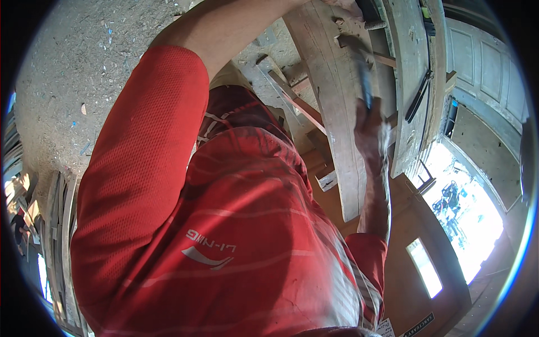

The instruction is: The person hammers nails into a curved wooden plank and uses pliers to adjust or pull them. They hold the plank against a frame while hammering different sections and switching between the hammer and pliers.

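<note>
While the right hand [371, 126] is gripping a hammer-like tool [366, 84] (its shaft is blurring) over a long wooden board [328, 84] near its right edge, the left hand [350, 7] is showing only partly, farther up that edge; I cannot tell its grip. Beyond, a second board [409, 62] is running alongside, a black two-handled tool [419, 98] resting by its right edge.

A grey floor [62, 90] scattered with wood chips and small scraps spreads across the upper left. Long weathered wooden planks [59, 224] are stacked at lower left. A white panelled door [485, 70] occupies the upper right, above a glaring sunlit opening [474, 230]. A smooth brown sheet panel [401, 216] sits at lower right.
</note>
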`<state>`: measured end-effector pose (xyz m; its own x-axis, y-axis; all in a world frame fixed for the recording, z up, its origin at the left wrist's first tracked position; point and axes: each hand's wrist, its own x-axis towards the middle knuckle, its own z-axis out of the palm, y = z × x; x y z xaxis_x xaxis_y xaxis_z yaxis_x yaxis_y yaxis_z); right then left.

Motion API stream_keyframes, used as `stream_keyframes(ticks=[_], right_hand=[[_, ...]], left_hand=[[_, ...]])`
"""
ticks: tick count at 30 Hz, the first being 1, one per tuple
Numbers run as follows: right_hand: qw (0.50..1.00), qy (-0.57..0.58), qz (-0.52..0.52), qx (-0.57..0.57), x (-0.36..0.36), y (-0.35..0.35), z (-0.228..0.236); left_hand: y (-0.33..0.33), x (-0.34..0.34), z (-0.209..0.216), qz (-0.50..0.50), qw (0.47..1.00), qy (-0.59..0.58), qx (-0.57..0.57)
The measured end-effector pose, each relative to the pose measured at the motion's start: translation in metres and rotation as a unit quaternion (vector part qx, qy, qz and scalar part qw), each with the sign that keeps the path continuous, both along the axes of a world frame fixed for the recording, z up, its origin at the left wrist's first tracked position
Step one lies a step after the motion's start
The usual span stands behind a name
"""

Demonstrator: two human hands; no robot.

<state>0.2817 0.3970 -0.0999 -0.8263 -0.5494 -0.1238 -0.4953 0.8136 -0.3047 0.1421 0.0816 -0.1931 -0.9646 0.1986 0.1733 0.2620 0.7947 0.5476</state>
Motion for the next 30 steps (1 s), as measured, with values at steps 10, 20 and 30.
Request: stream_keyframes(ticks=[10,20,30], right_hand=[[0.936,0.063,0.044,-0.344,-0.001,-0.024,0.04],[0.991,0.038,-0.061,-0.11,0.005,-0.011,0.037],[0.995,0.017,-0.039,0.086,0.003,-0.005,0.005]], left_hand=[[-0.003,0.006,0.023,-0.023,0.999,-0.024,-0.04],[0.001,0.003,0.017,-0.007,1.0,-0.014,-0.008],[0.008,0.0,0.015,-0.027,0.999,0.038,0.015]])
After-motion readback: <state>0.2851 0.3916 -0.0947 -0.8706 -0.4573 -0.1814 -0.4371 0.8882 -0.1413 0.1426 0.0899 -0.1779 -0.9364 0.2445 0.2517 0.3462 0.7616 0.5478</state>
